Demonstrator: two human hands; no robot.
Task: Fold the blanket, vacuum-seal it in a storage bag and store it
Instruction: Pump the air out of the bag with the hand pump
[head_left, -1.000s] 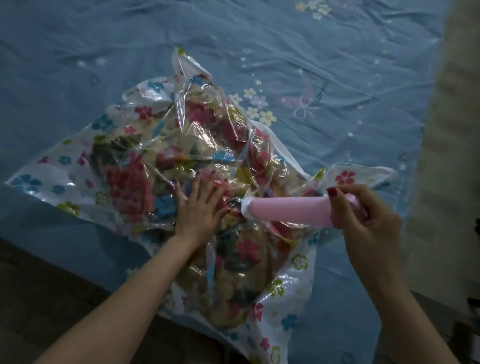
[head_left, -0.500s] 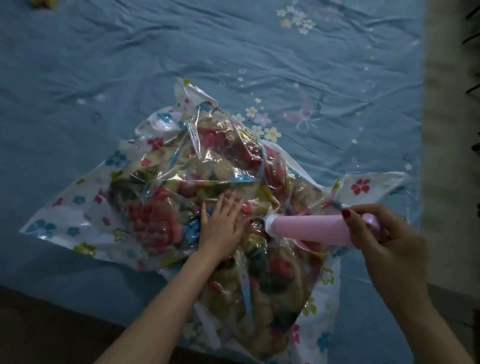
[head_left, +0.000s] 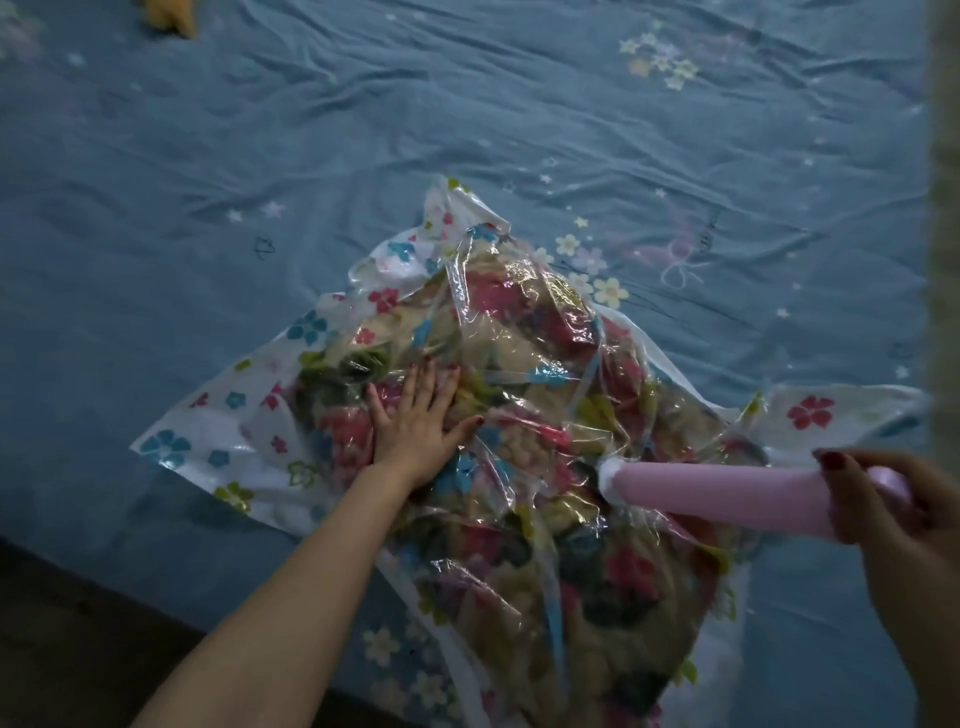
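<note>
Plastic, crinkled and flower-printed, the bag lies on a blue sheet with the blanket inside. Left hand presses flat on it, fingers spread — right hand grips a pink pump whose tip meets the bag. Something yellow sits far off, top left.

Pink pump, flower-printed clear bag, blue floral sheet

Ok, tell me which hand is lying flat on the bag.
The left hand, palm down on the bag; the right hand grips the pink pump.
</note>
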